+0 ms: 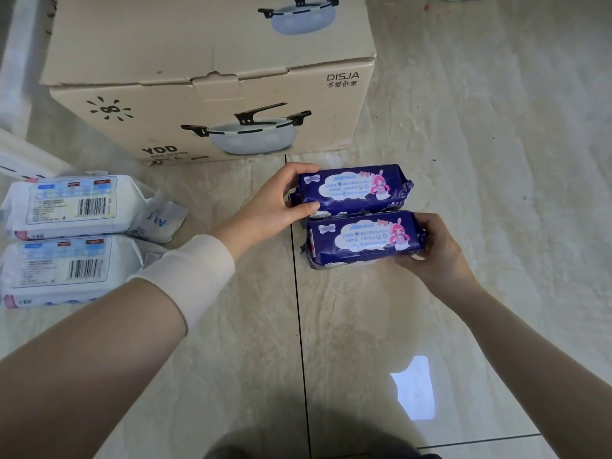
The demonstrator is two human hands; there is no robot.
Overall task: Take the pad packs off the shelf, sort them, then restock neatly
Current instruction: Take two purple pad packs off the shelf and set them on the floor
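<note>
The single wide-angle head-worn camera looks forward and steeply down at the glossy beige tiled floor point(463, 160) from close above.

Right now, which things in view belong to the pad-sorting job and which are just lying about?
Job:
- far purple pad pack, gripped by the left hand
- near purple pad pack, gripped by the right hand
- far white pad pack and near white pad pack, both barcode side up

Lying about:
- cardboard pot box
- tiled floor
</note>
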